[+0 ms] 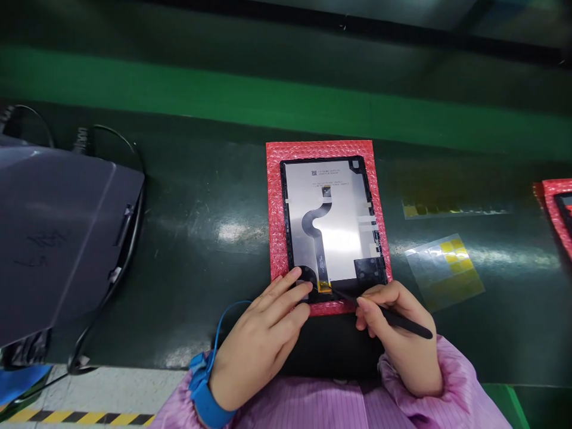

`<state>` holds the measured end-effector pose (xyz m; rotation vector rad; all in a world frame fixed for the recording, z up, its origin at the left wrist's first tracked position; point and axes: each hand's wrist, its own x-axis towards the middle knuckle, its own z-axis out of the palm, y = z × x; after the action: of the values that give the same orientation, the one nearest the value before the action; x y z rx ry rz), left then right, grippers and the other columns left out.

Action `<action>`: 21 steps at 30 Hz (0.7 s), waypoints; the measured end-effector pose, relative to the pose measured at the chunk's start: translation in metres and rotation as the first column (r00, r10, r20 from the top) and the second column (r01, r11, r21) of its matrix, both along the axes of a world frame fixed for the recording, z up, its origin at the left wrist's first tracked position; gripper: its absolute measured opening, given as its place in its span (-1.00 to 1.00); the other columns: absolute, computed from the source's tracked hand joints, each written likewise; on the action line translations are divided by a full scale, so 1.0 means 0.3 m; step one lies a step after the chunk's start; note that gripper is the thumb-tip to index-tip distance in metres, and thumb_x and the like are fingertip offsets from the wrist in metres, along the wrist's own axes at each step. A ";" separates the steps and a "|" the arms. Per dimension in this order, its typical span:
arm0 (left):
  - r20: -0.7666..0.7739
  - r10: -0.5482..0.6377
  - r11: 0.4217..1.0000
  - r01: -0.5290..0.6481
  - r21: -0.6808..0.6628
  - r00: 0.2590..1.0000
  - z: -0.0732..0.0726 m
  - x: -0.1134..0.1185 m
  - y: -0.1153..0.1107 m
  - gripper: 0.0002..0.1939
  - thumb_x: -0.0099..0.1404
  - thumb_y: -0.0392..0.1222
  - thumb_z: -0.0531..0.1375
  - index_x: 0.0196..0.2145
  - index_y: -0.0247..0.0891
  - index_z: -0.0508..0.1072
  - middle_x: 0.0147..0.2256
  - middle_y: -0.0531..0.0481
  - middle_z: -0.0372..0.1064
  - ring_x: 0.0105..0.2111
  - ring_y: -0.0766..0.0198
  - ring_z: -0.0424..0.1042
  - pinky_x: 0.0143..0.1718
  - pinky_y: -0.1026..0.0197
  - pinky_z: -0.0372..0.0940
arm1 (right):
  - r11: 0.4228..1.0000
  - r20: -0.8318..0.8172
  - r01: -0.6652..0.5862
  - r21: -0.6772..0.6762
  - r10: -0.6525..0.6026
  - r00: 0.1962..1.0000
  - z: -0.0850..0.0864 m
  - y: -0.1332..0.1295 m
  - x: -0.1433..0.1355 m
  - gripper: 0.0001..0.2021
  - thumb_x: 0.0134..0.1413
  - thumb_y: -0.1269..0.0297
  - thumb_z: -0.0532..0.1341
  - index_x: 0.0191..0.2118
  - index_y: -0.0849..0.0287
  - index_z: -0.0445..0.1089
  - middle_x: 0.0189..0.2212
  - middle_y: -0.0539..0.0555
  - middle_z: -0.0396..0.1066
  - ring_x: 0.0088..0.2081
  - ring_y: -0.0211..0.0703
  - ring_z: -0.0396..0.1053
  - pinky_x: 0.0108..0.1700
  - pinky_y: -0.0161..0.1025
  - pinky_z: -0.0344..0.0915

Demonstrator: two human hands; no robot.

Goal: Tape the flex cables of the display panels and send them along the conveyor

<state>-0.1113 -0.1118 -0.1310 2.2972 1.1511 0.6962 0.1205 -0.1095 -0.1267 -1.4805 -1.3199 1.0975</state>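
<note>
An opened tablet screen assembly [344, 238] lies back side up, with a silver metal sheet inside a black frame. A dark curved ribbon cable [318, 250] runs down it to a piece of yellow tape [325, 286] at the lower edge. My left hand [268, 330] rests with fingers extended on the lower left corner, holding nothing. In my right hand [393, 322] are slim black tweezers [404, 323], gripped like a pen. Their tip points left and reaches beside the yellow tape; whether it touches cannot be made out.
Red bubble wrap [277, 238] lies under the assembly. To the right is a clear sheet with yellow tape pieces [456, 253], and beyond it another red wrap [556, 202]. A grey machine [67, 238] with black cables stands left. A blue wrist strap [210, 396] trails a cord.
</note>
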 end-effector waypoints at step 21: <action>-0.198 -0.039 0.991 0.064 0.121 0.979 -0.002 0.039 -0.017 -0.68 0.40 -0.50 0.09 -0.05 -0.22 0.52 0.22 -0.03 0.41 0.45 -0.20 -0.18 0.26 -0.31 0.30 | 0.998 -0.008 0.043 -0.044 -0.043 0.999 0.002 0.000 -0.002 -0.81 0.19 0.28 0.36 -0.41 0.11 0.39 -0.58 -0.06 0.43 -0.64 -0.31 0.35 -0.63 -0.37 0.26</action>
<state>-0.0995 -0.1170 -0.1317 2.5407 1.1569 0.5478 0.1199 -0.1095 -0.1261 -1.5276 -1.2598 1.1101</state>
